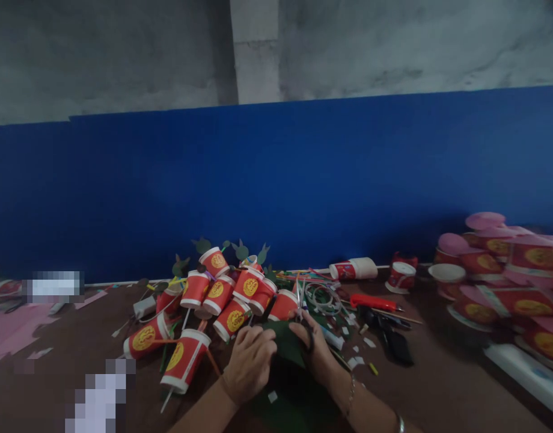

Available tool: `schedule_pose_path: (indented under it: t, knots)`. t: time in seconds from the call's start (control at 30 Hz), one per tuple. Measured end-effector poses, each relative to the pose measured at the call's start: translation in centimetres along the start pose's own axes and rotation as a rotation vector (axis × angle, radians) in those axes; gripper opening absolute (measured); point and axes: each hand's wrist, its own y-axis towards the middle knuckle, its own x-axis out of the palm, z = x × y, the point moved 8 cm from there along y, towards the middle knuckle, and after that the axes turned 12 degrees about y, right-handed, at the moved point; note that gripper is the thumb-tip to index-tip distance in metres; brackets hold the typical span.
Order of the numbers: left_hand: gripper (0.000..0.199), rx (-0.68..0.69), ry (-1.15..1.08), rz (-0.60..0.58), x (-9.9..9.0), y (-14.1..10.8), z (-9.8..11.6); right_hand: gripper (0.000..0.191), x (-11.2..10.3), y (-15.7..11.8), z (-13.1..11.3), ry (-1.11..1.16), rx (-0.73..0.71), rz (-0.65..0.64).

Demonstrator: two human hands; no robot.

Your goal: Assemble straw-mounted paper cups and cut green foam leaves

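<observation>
In front of me my left hand (252,362) is closed, its curled fingers at the left edge of a dark green sheet (288,346), which looks like paper. My right hand (321,355) is wrapped round scissors (299,299) whose blades point up and away from me. Its thumb lies over the green sheet. More dark green material spreads below, between my forearms. Just beyond my hands stand and lie several red paper cups (234,319) with yellow round prints, some with straws through them and green leaf-like cutouts.
Right of my hands lie a coil of clear tubing (324,299), a red-handled tool (373,302), a black object (396,343) and white scraps. Pink-topped red cups (531,307) are heaped at far right. Pink sheets (19,328) lie left. A blue panel (276,186) stands behind the table.
</observation>
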Motion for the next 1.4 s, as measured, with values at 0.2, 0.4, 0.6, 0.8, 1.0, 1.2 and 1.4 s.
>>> schedule_pose_path:
  t: [0.2, 0.4, 0.6, 0.8, 1.0, 1.2, 1.4]
  knots:
    - [0.029, -0.676, -0.48, -0.034, 1.3, -2.1, -5.5, 0.037, 0.6, 0.2, -0.1, 0.182, -0.022, 0.036]
    - [0.023, -0.959, -0.741, -0.131, 3.2, -2.9, -5.9, 0.039, 0.3, 0.4, 0.5, 0.181, -0.027, 0.003]
    - [0.023, -0.962, -0.899, -0.142, 4.5, -3.2, -5.8, 0.04, 0.3, 0.4, 0.1, 0.109, -0.1, -0.003]
    - [0.038, -1.115, -0.879, 0.028, 2.9, -3.3, -7.0, 0.032, -0.5, 0.0, -1.0, -0.113, -0.169, 0.107]
    - [0.026, -1.29, -0.787, 0.256, 1.1, -4.0, -8.6, 0.023, 1.5, -0.9, -1.0, -0.375, -0.226, -0.092]
    - [0.028, -1.407, -0.912, 0.306, 2.2, -5.2, -8.2, 0.01, 3.8, -2.2, 0.7, -0.722, -0.153, -0.391]
    - [0.029, -1.285, -0.939, 0.112, 3.1, -4.6, -7.1, 0.017, 3.2, -1.8, 3.2, -0.588, 0.043, -0.394]
